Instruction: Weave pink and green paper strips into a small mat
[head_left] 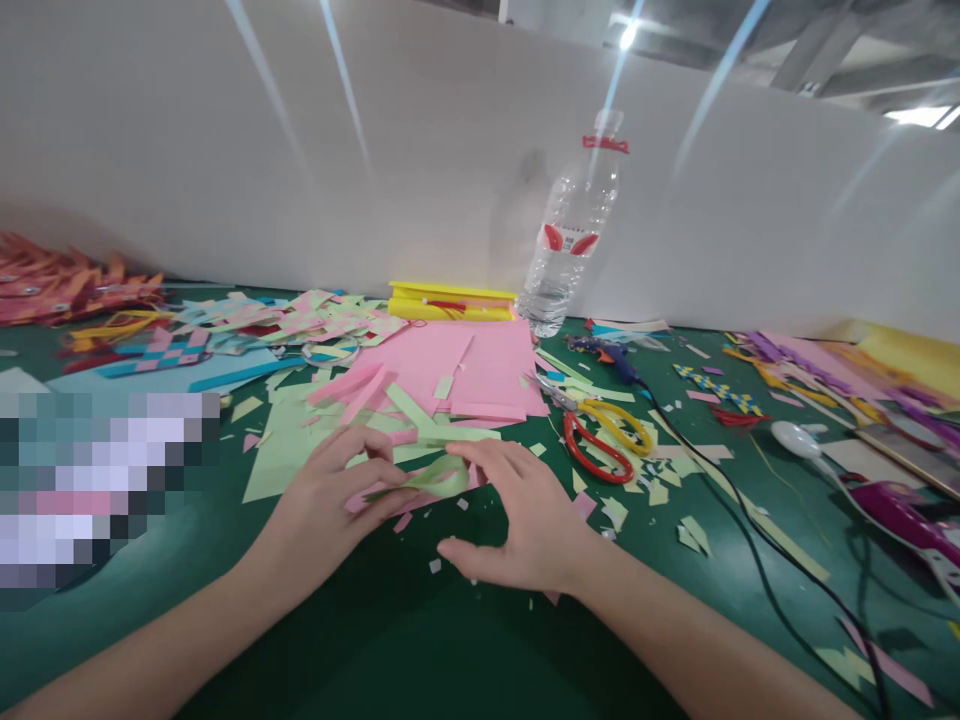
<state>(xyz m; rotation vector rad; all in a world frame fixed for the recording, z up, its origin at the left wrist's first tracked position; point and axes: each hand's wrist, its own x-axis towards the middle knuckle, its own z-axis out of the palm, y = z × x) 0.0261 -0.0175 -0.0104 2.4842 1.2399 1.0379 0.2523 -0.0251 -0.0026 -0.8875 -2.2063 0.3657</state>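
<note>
My left hand (pixel 341 490) is closed on a light green paper strip (pixel 448 477) that curls into a loop. Some pink paper shows under its fingers; whether the hand holds that too, I cannot tell. To the right of the loop, my right hand (pixel 517 510) is open, thumb apart from the fingers, with its fingertips close to the strip. Beyond both hands lie pink paper sheets (pixel 495 355), a light green sheet (pixel 281 450) and several loose cut strips. Scissors (pixel 600 470) with red and yellow handles lie to the right of my right hand.
A plastic bottle (pixel 570 230) leans near the white partition (pixel 300 150). At the right are a glue gun (pixel 619 362) with a black cord (pixel 735 485) and a purple-handled device (pixel 892 515). Paper scraps (pixel 300 320) pile at back left, near orange paper pieces (pixel 60 285).
</note>
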